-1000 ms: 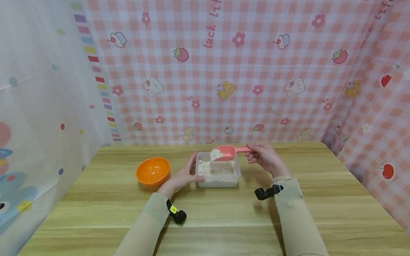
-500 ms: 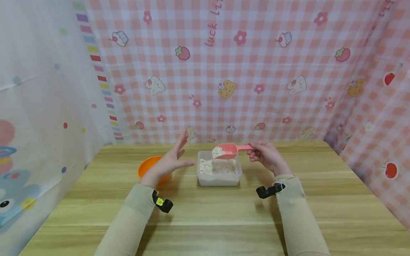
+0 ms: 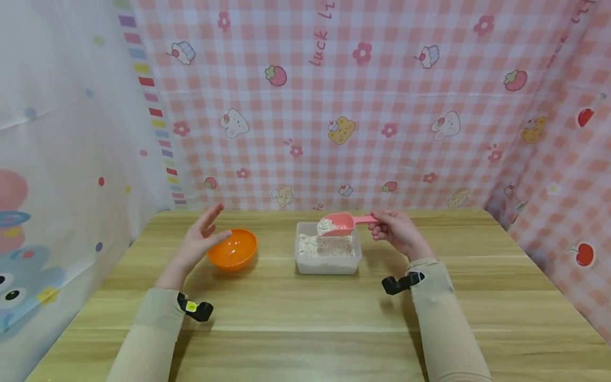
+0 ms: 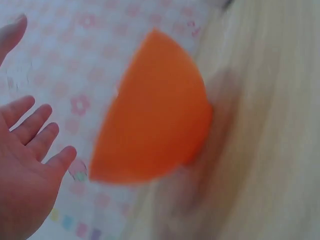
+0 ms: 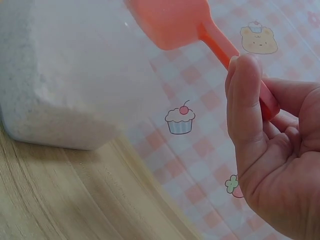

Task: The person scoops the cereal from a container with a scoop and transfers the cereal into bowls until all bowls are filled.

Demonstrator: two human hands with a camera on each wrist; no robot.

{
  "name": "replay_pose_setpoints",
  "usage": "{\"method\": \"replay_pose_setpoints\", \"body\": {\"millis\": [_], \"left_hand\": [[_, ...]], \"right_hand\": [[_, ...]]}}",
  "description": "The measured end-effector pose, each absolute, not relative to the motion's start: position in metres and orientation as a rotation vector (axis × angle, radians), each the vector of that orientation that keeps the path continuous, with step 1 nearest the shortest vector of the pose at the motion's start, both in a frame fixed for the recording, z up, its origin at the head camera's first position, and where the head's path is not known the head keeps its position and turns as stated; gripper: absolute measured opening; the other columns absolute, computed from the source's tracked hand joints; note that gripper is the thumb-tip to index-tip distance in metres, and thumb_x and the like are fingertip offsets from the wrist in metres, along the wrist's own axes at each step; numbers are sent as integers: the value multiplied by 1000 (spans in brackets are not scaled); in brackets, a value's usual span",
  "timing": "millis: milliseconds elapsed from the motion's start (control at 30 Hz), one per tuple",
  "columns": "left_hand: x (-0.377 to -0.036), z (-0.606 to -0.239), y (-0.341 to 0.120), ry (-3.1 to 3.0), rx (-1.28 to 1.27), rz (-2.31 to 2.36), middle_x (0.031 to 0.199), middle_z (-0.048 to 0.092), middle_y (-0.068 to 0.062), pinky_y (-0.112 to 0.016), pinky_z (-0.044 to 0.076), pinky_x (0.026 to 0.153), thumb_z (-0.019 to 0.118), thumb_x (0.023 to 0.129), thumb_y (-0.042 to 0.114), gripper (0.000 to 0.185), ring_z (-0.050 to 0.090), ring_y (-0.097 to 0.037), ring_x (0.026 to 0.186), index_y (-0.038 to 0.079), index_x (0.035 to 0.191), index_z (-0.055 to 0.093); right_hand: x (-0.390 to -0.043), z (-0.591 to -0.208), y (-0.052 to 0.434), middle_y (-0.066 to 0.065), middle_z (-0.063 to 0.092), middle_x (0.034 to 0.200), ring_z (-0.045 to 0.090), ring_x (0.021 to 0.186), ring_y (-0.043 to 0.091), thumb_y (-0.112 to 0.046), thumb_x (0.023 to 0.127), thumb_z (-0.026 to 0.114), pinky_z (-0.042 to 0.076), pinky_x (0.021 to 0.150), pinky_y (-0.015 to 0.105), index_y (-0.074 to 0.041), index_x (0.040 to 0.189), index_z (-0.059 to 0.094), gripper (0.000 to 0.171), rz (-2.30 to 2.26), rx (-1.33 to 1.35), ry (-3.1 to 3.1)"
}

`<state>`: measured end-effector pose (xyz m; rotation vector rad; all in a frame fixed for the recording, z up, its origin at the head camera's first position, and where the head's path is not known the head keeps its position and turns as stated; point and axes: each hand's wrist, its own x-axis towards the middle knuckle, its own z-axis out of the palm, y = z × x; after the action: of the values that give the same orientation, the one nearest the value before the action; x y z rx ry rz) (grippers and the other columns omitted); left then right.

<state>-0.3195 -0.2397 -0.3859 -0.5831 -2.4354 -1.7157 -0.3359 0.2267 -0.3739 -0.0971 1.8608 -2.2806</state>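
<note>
The right hand [image 3: 397, 232] grips a pink scoop [image 3: 345, 225] above a tub [image 3: 328, 266]. The left hand [image 3: 193, 245], outspread, flanks an orange bowl [image 3: 235, 251].

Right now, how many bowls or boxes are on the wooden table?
2: a round, shiny orange bowl beside the left hand, and a rectangular, translucent box of pale flakes near the pink plastic scoop in the right hand. I see no others.

The sleeves [image 3: 448, 318] are long and beige. Black wrist cameras [image 3: 202, 312] sit over them, the left bearing a yellow label [image 3: 191, 306].
</note>
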Motion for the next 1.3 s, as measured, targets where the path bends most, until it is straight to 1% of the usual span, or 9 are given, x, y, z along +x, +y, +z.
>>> {"method": "replay_pose_setpoints", "body": {"millis": [167,300,433,533,633,767,933,1133,1300], "left_hand": [[-320,-397,-255,-2555,-494,-1708,160,14,-15,-54,13,114,67,93,18,85,11,-32,146,8,156,10],[-320,-410,-260,-2665,-430,-1792,161,8,-14,-55,7,115,68,92,24,93,5,-32,147,15,157,2],[-320,-420,-263,-2652,-484,-1931,160,6,-19,-57,3,114,69,89,16,100,7,-37,145,16,157,-5],[-319,-425,-265,-2632,-567,-2015,158,4,-23,-57,2,113,71,86,9,106,10,-42,141,17,156,-10],[-318,-429,-267,-2633,-598,-2024,157,2,-25,-57,4,113,73,84,8,110,13,-44,140,15,155,-9],[-317,-434,-268,-2644,-603,-1985,155,6,-30,-57,9,112,74,82,8,107,17,-46,138,10,155,-5],[-313,-438,-269,-2674,-589,-1959,155,6,-28,-60,7,112,76,81,9,108,15,-46,139,12,155,-3],[-312,-437,-266,-2692,-587,-1896,155,10,-27,-60,10,112,79,79,10,108,18,-44,138,9,154,1],[-312,-437,-269,-2709,-552,-1878,155,10,-28,-60,10,112,78,80,10,108,17,-45,139,8,154,0]], "right_hand": [[-337,-375,227,5,65,69,61,56,10,-14,102,48,55,56,22,-7,93,68,23,-2278,-103,1850],[-337,-376,228,6,65,69,61,56,11,-13,102,50,55,56,23,-7,92,69,22,-2287,-105,1834],[-335,-378,229,6,65,69,61,56,11,-13,102,49,55,56,23,-5,94,67,22,-2288,-89,1835],[-336,-379,230,6,65,70,61,56,11,-13,102,48,55,56,23,0,102,64,21,-2286,-83,1840],[-336,-379,230,6,65,70,61,57,10,-13,103,48,55,56,23,3,107,61,21,-2278,-91,1855],[-335,-379,231,6,66,71,61,57,11,-13,103,48,55,57,23,-3,98,65,21,-2275,-105,1860],[-337,-380,233,8,66,70,62,56,11,-12,102,49,55,56,22,-7,93,68,22,-2291,-116,1837],[-337,-379,234,6,66,68,62,56,10,-12,102,49,55,55,22,-9,90,70,24,-2293,-134,1829],[-338,-379,230,8,66,69,62,55,10,-11,102,49,55,55,23,-8,90,70,24,-2302,-139,1818]]}}
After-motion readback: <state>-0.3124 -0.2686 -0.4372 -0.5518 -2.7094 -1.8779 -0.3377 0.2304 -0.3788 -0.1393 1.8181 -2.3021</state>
